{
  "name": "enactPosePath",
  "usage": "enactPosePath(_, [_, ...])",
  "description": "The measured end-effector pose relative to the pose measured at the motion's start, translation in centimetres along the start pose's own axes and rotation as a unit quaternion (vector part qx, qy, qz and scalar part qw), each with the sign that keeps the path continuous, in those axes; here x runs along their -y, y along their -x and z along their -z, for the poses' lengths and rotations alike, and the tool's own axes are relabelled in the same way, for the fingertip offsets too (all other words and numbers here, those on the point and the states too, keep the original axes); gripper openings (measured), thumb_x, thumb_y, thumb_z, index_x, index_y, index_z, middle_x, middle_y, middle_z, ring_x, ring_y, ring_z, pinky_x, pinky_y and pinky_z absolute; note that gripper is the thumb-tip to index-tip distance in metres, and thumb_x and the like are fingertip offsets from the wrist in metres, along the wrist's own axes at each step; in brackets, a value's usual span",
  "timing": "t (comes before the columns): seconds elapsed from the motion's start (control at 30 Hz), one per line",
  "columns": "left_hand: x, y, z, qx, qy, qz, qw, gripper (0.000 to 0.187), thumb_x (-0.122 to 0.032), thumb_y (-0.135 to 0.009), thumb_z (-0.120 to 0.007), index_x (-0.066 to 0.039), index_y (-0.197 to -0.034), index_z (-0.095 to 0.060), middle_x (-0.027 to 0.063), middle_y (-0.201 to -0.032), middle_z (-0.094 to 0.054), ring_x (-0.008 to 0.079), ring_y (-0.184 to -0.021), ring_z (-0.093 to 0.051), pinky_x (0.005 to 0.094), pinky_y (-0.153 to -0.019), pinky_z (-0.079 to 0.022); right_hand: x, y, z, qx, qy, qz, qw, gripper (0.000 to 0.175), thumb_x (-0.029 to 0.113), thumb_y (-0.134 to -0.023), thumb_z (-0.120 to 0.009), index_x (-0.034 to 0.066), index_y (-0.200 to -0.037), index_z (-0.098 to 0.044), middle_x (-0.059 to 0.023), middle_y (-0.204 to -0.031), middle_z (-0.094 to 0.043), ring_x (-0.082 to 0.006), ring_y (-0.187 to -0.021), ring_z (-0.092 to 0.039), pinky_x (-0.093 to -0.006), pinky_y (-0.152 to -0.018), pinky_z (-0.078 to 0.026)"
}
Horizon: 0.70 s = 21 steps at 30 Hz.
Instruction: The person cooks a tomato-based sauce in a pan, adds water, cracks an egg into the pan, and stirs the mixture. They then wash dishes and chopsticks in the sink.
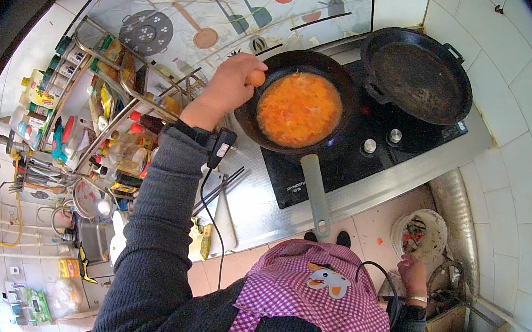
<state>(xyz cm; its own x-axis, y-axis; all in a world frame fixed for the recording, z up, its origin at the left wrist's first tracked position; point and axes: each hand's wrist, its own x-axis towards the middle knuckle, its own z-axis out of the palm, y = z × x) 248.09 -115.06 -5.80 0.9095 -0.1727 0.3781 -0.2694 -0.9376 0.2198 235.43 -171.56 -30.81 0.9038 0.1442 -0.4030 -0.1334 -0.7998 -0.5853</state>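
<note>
My left hand [232, 78] grips a brown egg [256, 78] in its fingers at the left rim of a dark frying pan [310, 62]. An orange soup with bits in it [299, 110] covers the pan's bottom. The pan's grey-green handle [313, 190] points toward me. Beneath the pan is a black two-zone cooktop [289, 179]. Low at my right side hangs my right hand [413, 276], fingers curled, close to a white bucket [431, 233] with scraps inside. Whether it holds anything I cannot tell.
A second black pan [411, 79] with two side handles stands at the back right. Chopsticks [220, 187] and a knife [226, 216] lie left of the cooktop. A metal rack [98, 139] with bottles and jars stands beyond my left arm. A black cable [211, 214] hangs from my left wrist.
</note>
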Motion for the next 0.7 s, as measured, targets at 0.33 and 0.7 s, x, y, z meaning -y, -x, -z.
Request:
enactPosePath(0.33, [1.1, 0.3, -5.4, 0.114, -0.047, 0.155, 0.980, 0.030, -0.018, -0.071, -0.067, -0.007, -0.100, -0.064, 0.0100, -0.089, -0.066, 0.0204, -0.087, -0.063, 0.0326, -0.080, -0.049, 0.8, 1.1, 1.3, -0.001, 0.029, 0.011, 1.000, 0.028, 0.015, -0.080, -0.053, 0.0022, -0.102, -0.065, -0.0219, -0.086, -0.066, -0.0387, -0.080, -0.064, -0.0404, -0.068, -0.049])
enactPosePath(0.7, [-11.7, -3.4, -6.9, 0.273, 0.437, 0.240, 0.823, 0.043, -0.027, -0.085, -0.063, -0.003, -0.119, -0.054, 0.0075, -0.107, -0.062, 0.0147, -0.095, -0.061, 0.0280, -0.080, -0.052, -1.7, 0.2, 2.1, 0.000, 0.075, 0.052, 0.996, 0.026, 0.019, -0.080, -0.058, 0.0037, -0.099, -0.066, -0.0209, -0.090, -0.066, -0.0377, -0.084, -0.063, -0.0431, -0.075, -0.051])
